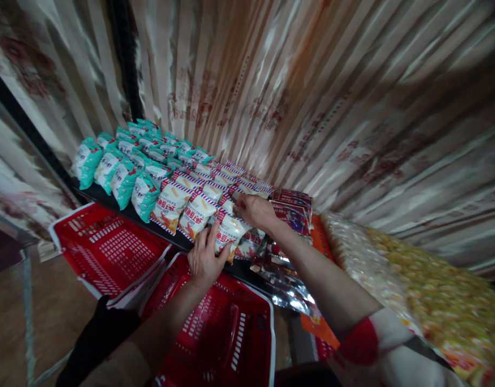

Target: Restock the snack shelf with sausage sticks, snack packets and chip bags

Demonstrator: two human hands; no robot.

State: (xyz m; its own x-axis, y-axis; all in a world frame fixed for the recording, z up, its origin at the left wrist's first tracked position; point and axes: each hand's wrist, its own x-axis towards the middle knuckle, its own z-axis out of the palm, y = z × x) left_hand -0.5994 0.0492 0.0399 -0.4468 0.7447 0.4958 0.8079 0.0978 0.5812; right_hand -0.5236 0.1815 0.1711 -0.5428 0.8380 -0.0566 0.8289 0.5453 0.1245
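Note:
White snack bags [170, 207] with striped edges and red lettering stand in rows on a dark shelf. My left hand [205, 255] is at the front row, its fingers and thumb spanning the lower part of one white snack bag [231, 228]. Just behind that bag, my right hand [255, 209] has its fingers curled closed at the top of the white bags; the fingertips are partly hidden. Teal snack bags [124, 183] fill the left end of the shelf. Right of my right hand lie dark red packets [291, 207], with shiny silver packets [289, 285] below my forearm.
Two red shopping baskets, one at left [118, 242] and one below my hands [231, 322], sit before the shelf [170, 234]. Large clear bags [356, 252] and yellow bags [444, 285] lie at right. A pleated printed curtain [239, 80] hangs behind.

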